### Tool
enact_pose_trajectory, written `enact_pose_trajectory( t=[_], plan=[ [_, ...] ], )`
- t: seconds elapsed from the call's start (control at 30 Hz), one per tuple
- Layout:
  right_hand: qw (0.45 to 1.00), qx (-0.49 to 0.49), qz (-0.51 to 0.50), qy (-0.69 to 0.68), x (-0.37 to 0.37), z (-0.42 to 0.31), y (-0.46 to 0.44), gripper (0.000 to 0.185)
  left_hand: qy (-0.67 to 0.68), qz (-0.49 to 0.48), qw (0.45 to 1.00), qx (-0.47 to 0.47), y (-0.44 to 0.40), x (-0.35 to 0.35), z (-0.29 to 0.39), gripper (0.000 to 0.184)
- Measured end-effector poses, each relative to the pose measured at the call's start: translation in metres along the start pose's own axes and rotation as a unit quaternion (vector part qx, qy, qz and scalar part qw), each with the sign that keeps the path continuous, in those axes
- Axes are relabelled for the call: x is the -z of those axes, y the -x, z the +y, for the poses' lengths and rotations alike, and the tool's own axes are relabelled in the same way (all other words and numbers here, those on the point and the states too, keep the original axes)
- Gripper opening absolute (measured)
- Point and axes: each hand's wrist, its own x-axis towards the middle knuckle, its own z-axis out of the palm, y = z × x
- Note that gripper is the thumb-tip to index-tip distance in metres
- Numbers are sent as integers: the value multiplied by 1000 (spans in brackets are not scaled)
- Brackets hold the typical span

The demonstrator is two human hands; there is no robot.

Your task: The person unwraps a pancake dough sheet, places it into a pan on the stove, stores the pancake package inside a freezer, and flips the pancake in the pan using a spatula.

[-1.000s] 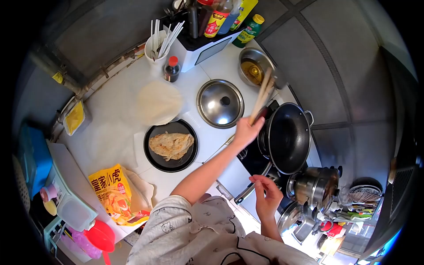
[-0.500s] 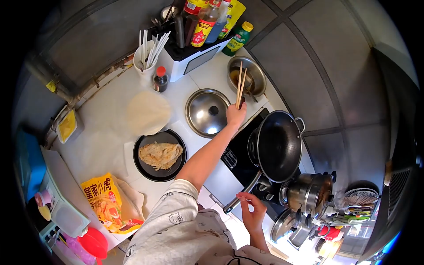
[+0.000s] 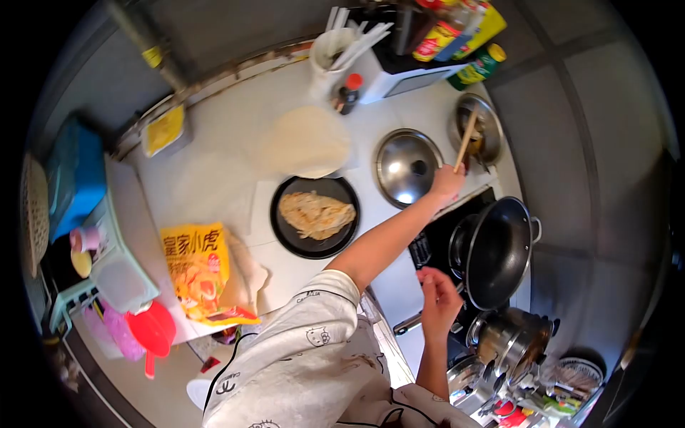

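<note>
My left hand [image 3: 447,183] is closed around a pair of wooden chopsticks [image 3: 467,139]. They reach over a steel bowl [image 3: 492,146] with brown liquid and a utensil in it; whether the tips touch the contents I cannot tell. Beside that hand lies a domed steel lid [image 3: 399,160] with a black knob. My right hand [image 3: 441,303], fingers curled together with nothing visible in them, hovers near the handle [image 3: 408,325] of a black wok [image 3: 501,253]. A browned, folded flatbread-like piece [image 3: 317,215] rests in a round black pan [image 3: 314,250] left of my left forearm.
A pale round sheet [image 3: 307,141] lies behind the pan. The yellow food bag [image 3: 203,274] sits at the counter's front left. Sauce bottles [image 3: 437,39] and a white cup of straws [image 3: 328,71] stand at the back. A steel pot [image 3: 510,339] is right of my right hand.
The view has turned and shifted, so the counter items appear farther right. My left hand still grips the chopsticks at the bowl; my right hand stays near the wok handle.
</note>
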Motion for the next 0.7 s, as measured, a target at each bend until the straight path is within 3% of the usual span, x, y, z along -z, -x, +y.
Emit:
enact_pose_trajectory(
  t=[0.07, 0.13, 0.2, 0.23, 0.3, 0.33, 0.37, 0.43, 0.53, 0.63, 0.7],
  plan=[
    [999, -2, -7, -33, -13, -7, -15, 14, 51, -33, 998, 6, 4, 14, -6, 43],
    [999, 8, -20, -45, -26, -17, -32, 16, 178, 12, 983, -33, 23, 38, -9, 42],
    [997, 53, -53, -31, -44, -20, -53, 16, 201, 150, 959, -134, 43, 75, -18, 38],
    [994, 74, -73, -22, -56, -21, -64, 16, 221, 199, 950, -95, 67, 105, -7, 36],
    [976, 168, -121, 62, -96, -14, -91, 15, 142, 319, 931, -106, 85, 165, -31, 33],
    [969, 162, -173, 74, -126, -2, -104, 16, 143, 359, 918, -84, 105, 193, -25, 31],
    [956, 163, -230, 82, -167, 11, -116, 16, 36, 443, 889, -111, 119, 241, -42, 26],
    [922, 257, -257, 136, -220, 33, -119, 20, -54, 494, 865, -63, 131, 282, -61, 22],
    [915, 273, -192, 227, -278, 24, -103, 22, -51, 505, 861, -40, 129, 313, -73, 24],
    [875, 283, -190, 345, -309, 26, -104, 22, -67, 496, 865, -42, 120, 323, -68, 25],
    [910, 295, -142, 255, -320, 37, -119, 16, -105, 491, 864, -44, 110, 331, -73, 26]
  ],
)
